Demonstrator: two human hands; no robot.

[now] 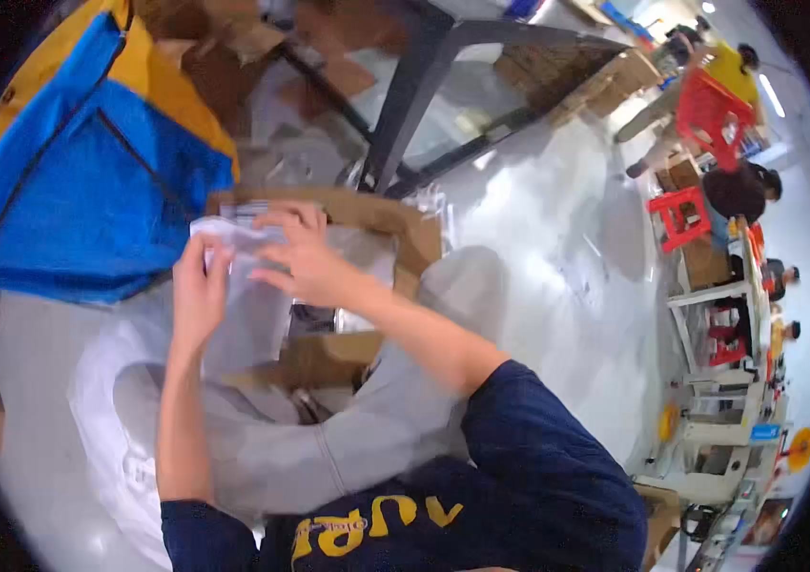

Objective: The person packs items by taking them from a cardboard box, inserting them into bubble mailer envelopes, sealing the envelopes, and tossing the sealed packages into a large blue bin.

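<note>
My left hand [200, 291] pinches the edge of a whitish, thin sheet that looks like a plastic bag [243, 319], which hangs down below the fingers. Beside it, my right hand [305, 257] reaches over the same sheet with its fingers spread and bent. Motion blur hides whether those fingertips touch it. Under both hands a cardboard box [419, 229] stands between my legs, its flaps folded out. Some clear plastic and a dark item lie inside, too blurred to name.
A large blue and yellow fabric bag [90, 200] stands at the left. Dark metal framing [410, 95] rises beyond the box, near more cardboard [605, 81]. To the right are red stools [679, 217], a white workbench [710, 296] and several people.
</note>
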